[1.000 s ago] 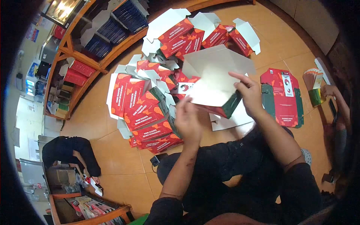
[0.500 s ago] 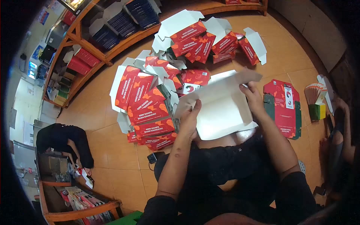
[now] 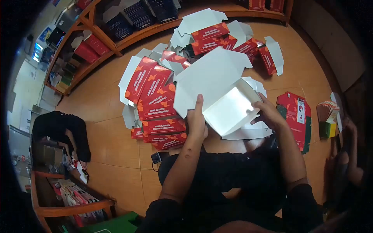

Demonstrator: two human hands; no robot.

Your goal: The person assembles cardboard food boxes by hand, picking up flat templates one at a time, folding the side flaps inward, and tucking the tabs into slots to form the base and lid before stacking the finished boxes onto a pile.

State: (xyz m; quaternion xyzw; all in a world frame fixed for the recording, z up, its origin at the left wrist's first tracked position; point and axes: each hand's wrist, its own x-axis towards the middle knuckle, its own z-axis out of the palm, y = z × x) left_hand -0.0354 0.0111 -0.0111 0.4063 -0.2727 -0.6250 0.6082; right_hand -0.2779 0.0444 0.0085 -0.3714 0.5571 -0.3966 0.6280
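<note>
Between my hands is a folded cardboard box [image 3: 230, 111], white inside, its wide lid [image 3: 211, 75] swung open to the upper left. My left hand [image 3: 197, 122] grips it where the lid meets the left side, thumb pointing up along the lid. At the right wall, my right hand [image 3: 269, 112] has its thumb and fingers around the edge. White card flaps [image 3: 252, 131] show beneath and behind the box. Just left of my left hand lies a pile of red printed boxes [image 3: 157, 105] with white flaps.
Flat red and green box blanks [image 3: 293, 120] lie on the tiled floor at right, near a small yellow-green box [image 3: 327, 129]. Wooden shelves [image 3: 136, 37] holding dark blue boxes curve along the back. One person [image 3: 62, 134] bends over at left; another person's arm [image 3: 351, 151] shows at right.
The lid has swung from above the box out to the upper left, showing its full white inner face. The box has tilted, and my right hand has shifted down its right wall.
</note>
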